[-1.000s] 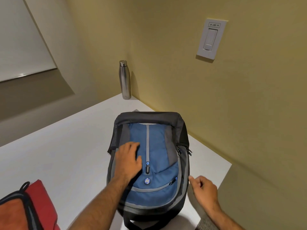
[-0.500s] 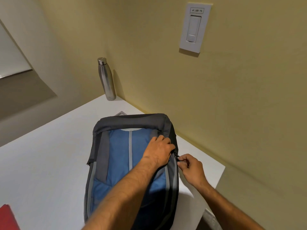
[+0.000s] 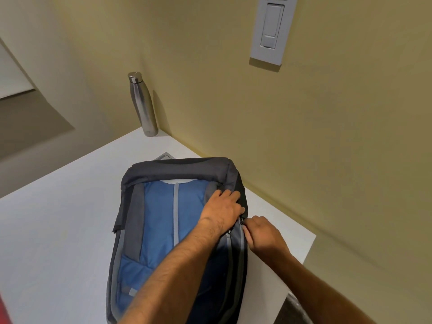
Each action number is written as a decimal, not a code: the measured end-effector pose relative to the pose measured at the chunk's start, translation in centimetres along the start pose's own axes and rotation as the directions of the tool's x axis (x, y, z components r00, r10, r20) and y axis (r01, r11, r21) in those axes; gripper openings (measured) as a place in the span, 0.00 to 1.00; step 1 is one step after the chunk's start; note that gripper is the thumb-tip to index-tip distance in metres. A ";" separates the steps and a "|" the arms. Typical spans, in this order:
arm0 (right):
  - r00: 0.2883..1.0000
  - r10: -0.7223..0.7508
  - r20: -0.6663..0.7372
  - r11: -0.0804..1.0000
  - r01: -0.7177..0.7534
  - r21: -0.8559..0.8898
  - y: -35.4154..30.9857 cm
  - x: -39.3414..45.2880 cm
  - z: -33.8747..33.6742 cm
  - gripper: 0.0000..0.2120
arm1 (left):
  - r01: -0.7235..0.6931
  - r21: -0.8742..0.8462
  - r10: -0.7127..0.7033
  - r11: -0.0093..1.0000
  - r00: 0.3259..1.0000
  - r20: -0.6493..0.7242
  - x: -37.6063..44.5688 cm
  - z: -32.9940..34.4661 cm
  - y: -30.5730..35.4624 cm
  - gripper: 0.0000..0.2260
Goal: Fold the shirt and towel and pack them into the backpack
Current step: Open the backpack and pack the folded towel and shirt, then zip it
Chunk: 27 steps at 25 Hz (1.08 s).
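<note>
Nearest, a blue and grey backpack (image 3: 161, 220) is laid flat on a white table (image 3: 58, 218), its right edge gripped by the left hand (image 3: 222, 210) while a zipper pull is pinched by the right hand (image 3: 263, 235). Farther back, a steel bottle (image 3: 142, 105) is stood against the wall.

Zipper pull (image 3: 241, 222) hidden between hands.

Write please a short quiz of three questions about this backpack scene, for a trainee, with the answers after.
1. True or false: the steel bottle lies on its side on the white table.
2. Which hand pinches the zipper pull at the backpack's right edge? A) left B) right
3. Fill in: the left hand rests on the backpack's ____ right corner.

Key
1. False; it stands upright by the wall.
2. B, the right hand.
3. Upper.
</note>
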State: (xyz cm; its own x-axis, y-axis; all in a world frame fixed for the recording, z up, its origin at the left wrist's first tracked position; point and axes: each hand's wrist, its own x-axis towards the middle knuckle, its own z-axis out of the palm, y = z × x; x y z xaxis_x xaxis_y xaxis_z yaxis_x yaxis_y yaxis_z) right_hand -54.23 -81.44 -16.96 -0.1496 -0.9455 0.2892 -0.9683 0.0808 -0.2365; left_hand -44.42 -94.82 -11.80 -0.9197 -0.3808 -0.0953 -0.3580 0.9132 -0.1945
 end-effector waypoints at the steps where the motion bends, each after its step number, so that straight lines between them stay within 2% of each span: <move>1: 1.000 -0.017 -0.022 1.000 0.017 -0.008 0.2 -0.1 0.0 0.11 | 0.003 0.009 -0.003 1.000 1.000 0.002 0.0 0.0 0.1 0.14; 3: 1.000 -0.020 -0.005 1.000 0.020 -0.017 0.7 -0.4 -0.6 0.10 | 0.012 0.023 -0.012 1.000 1.000 0.009 0.0 0.0 0.4 0.14; 5: 0.991 -0.127 0.053 0.991 0.128 -0.034 0.6 -1.4 -1.4 0.04 | 0.033 0.023 -0.033 0.999 0.999 0.019 0.0 0.0 0.7 0.13; 9: 0.942 -0.247 0.225 0.969 0.246 0.036 -1.3 -4.3 -3.3 0.08 | 0.065 0.012 -0.065 0.998 0.997 0.043 0.0 -0.1 1.0 0.13; 12: 0.921 -0.354 0.164 0.921 0.313 0.232 -3.8 -7.3 -3.6 0.09 | 0.072 0.030 -0.073 0.997 0.996 0.052 -0.4 0.0 1.3 0.14; 15: 0.905 -0.395 0.161 0.899 0.344 0.272 -6.4 -9.9 -3.3 0.07 | 0.072 0.012 -0.072 0.997 0.995 0.064 -0.9 0.5 1.4 0.19; 20: 0.956 -0.251 0.150 0.943 0.207 0.259 -7.5 -12.0 -3.0 0.05 | 0.071 -0.154 -0.053 0.986 0.991 0.120 -3.9 -0.2 2.0 0.27; 24: 0.980 -0.126 0.157 0.958 0.078 0.277 -7.7 -12.9 -3.0 0.03 | -0.021 -0.299 0.000 0.954 0.997 -0.073 -8.1 -1.2 3.0 0.23; 25: 0.983 -0.096 0.154 0.960 0.051 0.277 -7.8 -13.1 -2.9 0.03 | -0.031 -0.336 0.012 0.941 0.998 -0.060 -9.2 -1.5 3.4 0.21; 27: 0.991 -0.052 0.124 0.963 0.017 0.270 -7.9 -13.4 -2.6 0.05 | 0.050 -0.425 -0.011 0.904 0.996 0.094 -10.9 -1.8 4.3 0.18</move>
State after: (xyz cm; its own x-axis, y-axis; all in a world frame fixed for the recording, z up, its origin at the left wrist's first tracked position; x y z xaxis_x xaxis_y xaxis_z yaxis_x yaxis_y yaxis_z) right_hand -45.05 -68.65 -16.57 -0.0728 -0.9803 0.1837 -0.8805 -0.0233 -0.4735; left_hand -36.20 -86.43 -9.83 -0.8967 -0.4026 -0.1842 -0.4378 0.8681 0.2339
